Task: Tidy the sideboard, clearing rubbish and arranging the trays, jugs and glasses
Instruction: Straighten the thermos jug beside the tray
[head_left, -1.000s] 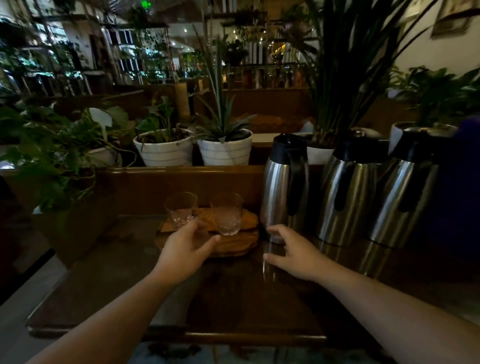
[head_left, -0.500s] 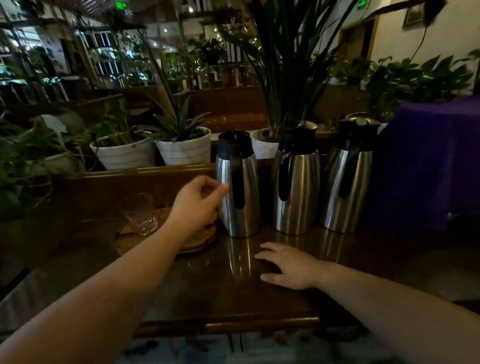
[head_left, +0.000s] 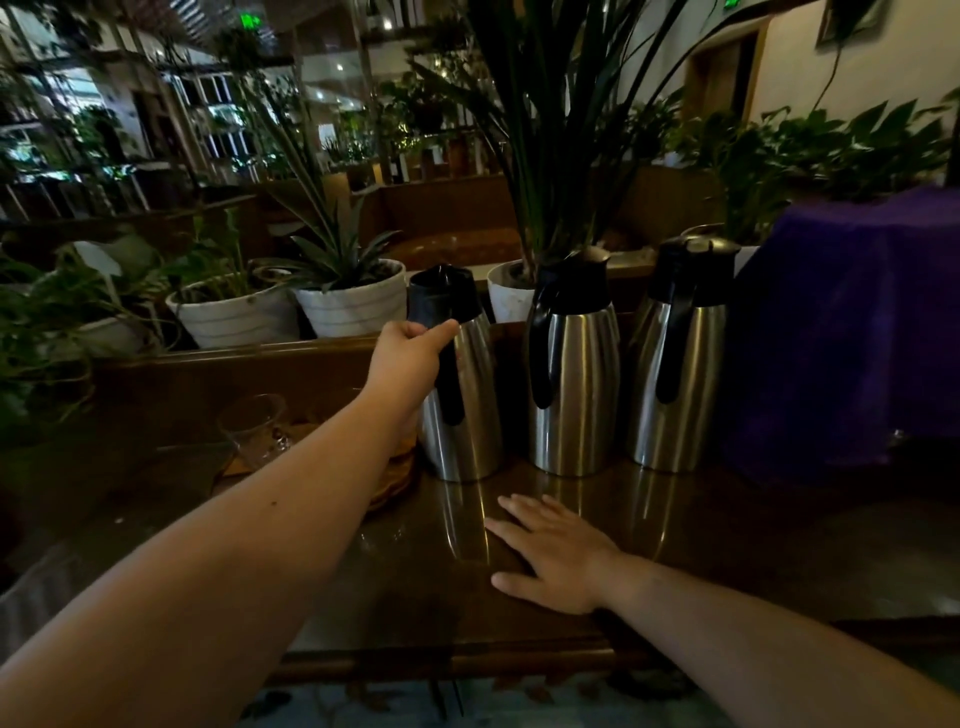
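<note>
a: where are the jugs?

b: three steel jugs with black plastic tops and handles stand upright in a row at the back of the dark glossy wooden sideboard (head_left: 727, 545). the left steel jug (head_left: 462, 415) is near the round wooden tray (head_left: 397, 475); the middle steel jug (head_left: 574, 379) and the right steel jug (head_left: 678, 364) stand just beside each other. all lids are on, so what is inside them cannot be told.

a: and the hands?

b: the left hand (head_left: 408, 358) is up at the left steel jug, fingers curled about the top of its black handle; the grip looks closed on the handle, with the thumb running along the collar. the right hand (head_left: 553, 553) lies flat on the sideboard in front of the jugs, palm down, fingers spread and holding nothing.

a: any glasses?

b: one clear drinking glass (head_left: 257, 428) stands at the left on the wooden tray, partly behind the left forearm. it looks empty, though the light is dim.

a: what else holds something?

b: behind the wooden back rail, white ribbed ceramic pots hold green plants: a left white pot (head_left: 234, 317) with thin leafy stems, a middle white pot (head_left: 356, 304) with a spiky plant, and a third white pot (head_left: 511, 296) behind the jugs with tall blade leaves. a purple cloth (head_left: 852, 332) drapes something at the right.
</note>
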